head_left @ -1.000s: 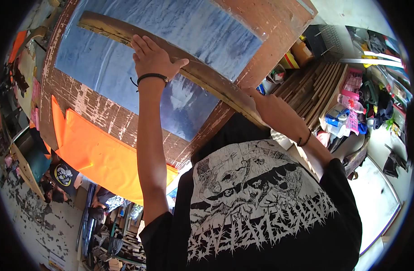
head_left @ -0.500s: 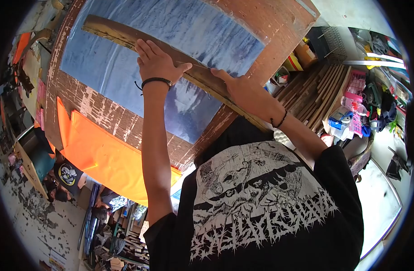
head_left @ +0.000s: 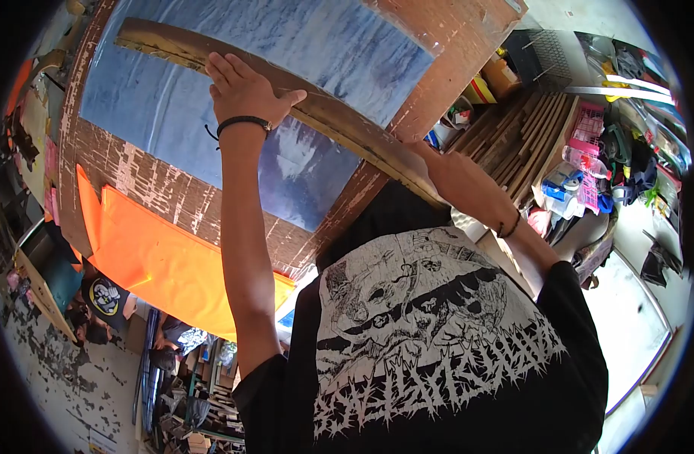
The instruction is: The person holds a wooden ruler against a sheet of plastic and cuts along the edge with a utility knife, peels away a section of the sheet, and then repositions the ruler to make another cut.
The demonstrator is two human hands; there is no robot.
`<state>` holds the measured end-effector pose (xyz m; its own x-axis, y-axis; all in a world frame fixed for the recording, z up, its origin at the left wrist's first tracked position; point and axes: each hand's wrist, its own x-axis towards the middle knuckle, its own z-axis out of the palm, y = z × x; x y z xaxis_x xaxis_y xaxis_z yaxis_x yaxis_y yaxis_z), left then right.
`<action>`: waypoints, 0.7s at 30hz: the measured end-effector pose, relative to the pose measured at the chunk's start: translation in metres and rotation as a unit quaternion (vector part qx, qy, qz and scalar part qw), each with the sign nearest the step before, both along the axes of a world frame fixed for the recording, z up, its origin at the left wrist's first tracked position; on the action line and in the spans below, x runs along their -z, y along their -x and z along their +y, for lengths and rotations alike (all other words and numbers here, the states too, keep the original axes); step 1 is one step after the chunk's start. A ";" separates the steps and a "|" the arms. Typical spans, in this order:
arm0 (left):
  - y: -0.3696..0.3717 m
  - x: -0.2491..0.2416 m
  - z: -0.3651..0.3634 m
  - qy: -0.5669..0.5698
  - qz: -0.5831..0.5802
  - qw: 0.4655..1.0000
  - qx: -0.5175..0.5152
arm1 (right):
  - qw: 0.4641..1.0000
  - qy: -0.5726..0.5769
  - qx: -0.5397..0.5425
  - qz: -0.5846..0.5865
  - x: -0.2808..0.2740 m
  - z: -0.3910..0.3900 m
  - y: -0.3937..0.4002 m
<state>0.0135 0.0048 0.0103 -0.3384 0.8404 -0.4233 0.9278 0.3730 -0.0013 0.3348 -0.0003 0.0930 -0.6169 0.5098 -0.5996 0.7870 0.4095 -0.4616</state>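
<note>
My left hand [head_left: 243, 94] lies on a long brown wooden strip [head_left: 335, 121], fingers stretched out and thumb apart. The strip runs diagonally over a glossy sheet with a blue, cloudy picture [head_left: 324, 57], which shows on both sides of it. By the near end of the strip, my right hand [head_left: 462, 178] has its fingers curled, with the fingertips low along the strip's far edge. Whatever it grips, if anything, is hidden. Under the sheet is a worn brown board [head_left: 445, 87] with scratched paint.
Orange sheeting [head_left: 165, 253] hangs at the board's left edge. To the right lie a stack of wooden slats [head_left: 513, 144], pink baskets [head_left: 589, 121] and a clear bottle [head_left: 585, 160]. Another person [head_left: 105, 299] is at lower left, near shelves of wood pieces [head_left: 203, 408].
My right hand has slid along the strip toward my body, from the blue sheet to past its edge. My left hand keeps its place on the strip. The view has shifted slightly.
</note>
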 end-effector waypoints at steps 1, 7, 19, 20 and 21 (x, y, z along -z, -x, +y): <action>0.000 0.000 0.001 -0.003 -0.002 1.000 -0.002 | 1.000 0.006 0.012 0.005 -0.007 0.003 0.004; 0.002 0.002 -0.001 -0.008 -0.004 1.000 0.006 | 0.994 -0.007 0.027 0.101 0.014 0.027 0.055; -0.001 0.001 -0.002 -0.001 -0.007 1.000 0.000 | 0.998 -0.026 0.006 0.063 0.035 0.023 0.076; 0.000 0.002 -0.002 -0.003 -0.003 1.000 0.002 | 0.998 -0.030 0.000 0.049 0.034 0.021 0.075; 0.000 0.002 -0.001 -0.006 0.002 1.000 0.005 | 0.999 -0.019 -0.002 0.033 0.030 0.020 0.072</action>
